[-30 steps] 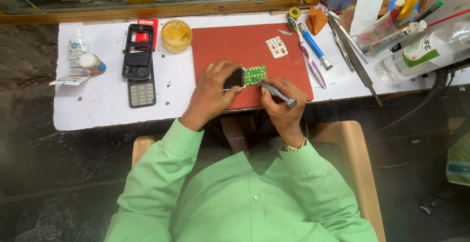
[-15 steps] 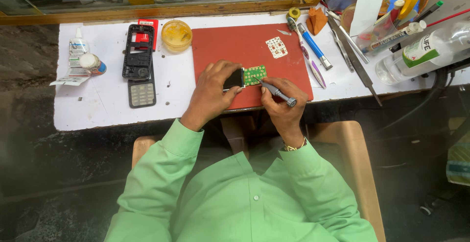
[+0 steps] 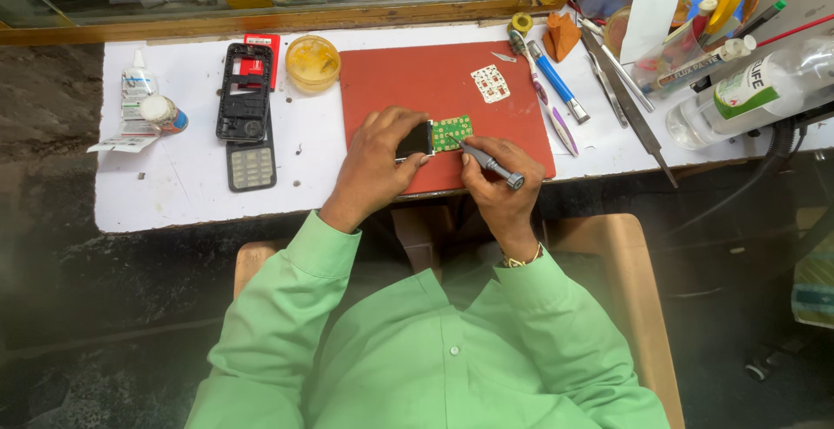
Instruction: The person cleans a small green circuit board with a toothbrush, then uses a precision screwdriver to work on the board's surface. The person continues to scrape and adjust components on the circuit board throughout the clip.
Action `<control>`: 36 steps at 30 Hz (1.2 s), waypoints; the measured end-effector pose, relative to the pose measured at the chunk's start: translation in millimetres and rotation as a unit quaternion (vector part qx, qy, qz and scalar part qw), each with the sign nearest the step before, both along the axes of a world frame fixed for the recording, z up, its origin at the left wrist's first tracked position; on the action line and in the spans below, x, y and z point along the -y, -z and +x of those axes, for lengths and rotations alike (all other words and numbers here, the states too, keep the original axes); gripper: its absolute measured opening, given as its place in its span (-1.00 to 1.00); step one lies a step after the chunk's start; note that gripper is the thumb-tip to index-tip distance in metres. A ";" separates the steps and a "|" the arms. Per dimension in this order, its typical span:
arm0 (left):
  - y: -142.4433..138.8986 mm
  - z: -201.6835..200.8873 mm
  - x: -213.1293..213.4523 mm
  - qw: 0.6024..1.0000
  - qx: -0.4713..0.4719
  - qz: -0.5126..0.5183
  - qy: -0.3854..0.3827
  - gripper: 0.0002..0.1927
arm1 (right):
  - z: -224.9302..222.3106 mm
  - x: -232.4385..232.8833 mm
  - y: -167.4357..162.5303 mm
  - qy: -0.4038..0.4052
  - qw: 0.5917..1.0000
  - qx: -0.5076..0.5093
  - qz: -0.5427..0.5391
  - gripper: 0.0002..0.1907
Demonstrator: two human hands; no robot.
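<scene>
Left of our hands we see a black phone frame [image 3: 244, 92], a keypad [image 3: 251, 168] and a yellow dish [image 3: 312, 62]; right of them, a blue pen [image 3: 557, 82], tweezers [image 3: 632, 115] and a clear bottle [image 3: 754, 90].

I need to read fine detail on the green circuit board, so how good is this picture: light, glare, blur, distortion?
Head view: even, soft light on the white table, only faint shadows under the left hand and right hand; no strong glare on the green circuit board, yet it is too small for fine detail; the centre is sharp, the corners dark, soft and slightly bent by the wide lens.
</scene>
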State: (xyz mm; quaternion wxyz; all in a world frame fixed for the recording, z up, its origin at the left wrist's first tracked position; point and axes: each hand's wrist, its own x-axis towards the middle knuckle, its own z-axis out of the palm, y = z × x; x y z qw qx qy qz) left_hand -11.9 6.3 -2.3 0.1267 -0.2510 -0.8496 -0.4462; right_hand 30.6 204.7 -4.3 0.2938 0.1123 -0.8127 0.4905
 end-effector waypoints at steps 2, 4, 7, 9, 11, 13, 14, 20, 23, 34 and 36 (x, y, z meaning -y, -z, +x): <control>-0.4 0.1 0.3 1.000 0.003 -0.004 0.000 -0.47 | 0.0 0.0 0.1 0.001 1.000 0.003 0.000 -0.79; -1.0 0.1 0.2 1.000 0.004 -0.005 -0.001 -0.46 | -0.1 -0.1 0.0 0.004 1.000 0.008 -0.002 -0.80; -1.6 0.7 0.3 1.000 0.005 -0.005 -0.002 -0.46 | -0.2 -0.2 -0.3 0.002 1.000 -0.014 0.019 -0.79; -1.6 1.2 0.2 1.000 0.005 -0.005 -0.002 -0.46 | -0.1 -0.4 -0.4 0.002 1.000 -0.005 0.008 -0.79; -1.5 1.2 0.0 1.000 0.011 -0.008 -0.003 -0.46 | 0.3 -0.6 -0.6 0.003 1.000 -0.001 0.008 -0.79; -1.5 0.8 0.3 1.000 0.011 -0.008 -0.005 -0.46 | 0.1 -1.1 -0.9 0.006 1.000 -0.004 0.020 -0.80; -1.3 0.6 0.4 1.000 0.010 -0.007 -0.004 -0.46 | 0.1 -0.9 -0.9 0.003 1.000 -0.008 0.018 -0.80; -0.2 0.4 -0.1 1.000 0.008 -0.010 -0.003 -0.46 | 0.2 -0.6 -1.5 -0.001 1.000 -0.003 0.004 -0.79; 0.2 0.0 0.3 1.000 0.003 -0.008 -0.001 -0.46 | 0.1 -0.7 -1.7 -0.001 1.000 -0.007 0.010 -0.80; 0.4 -0.1 0.6 1.000 0.001 -0.010 -0.002 -0.46 | 1.1 -1.6 -3.1 0.006 1.000 -0.005 0.011 -0.80; 0.5 0.3 0.1 1.000 -0.001 -0.009 -0.003 -0.46 | 1.7 -1.7 -3.5 -0.001 1.000 -0.007 0.011 -0.80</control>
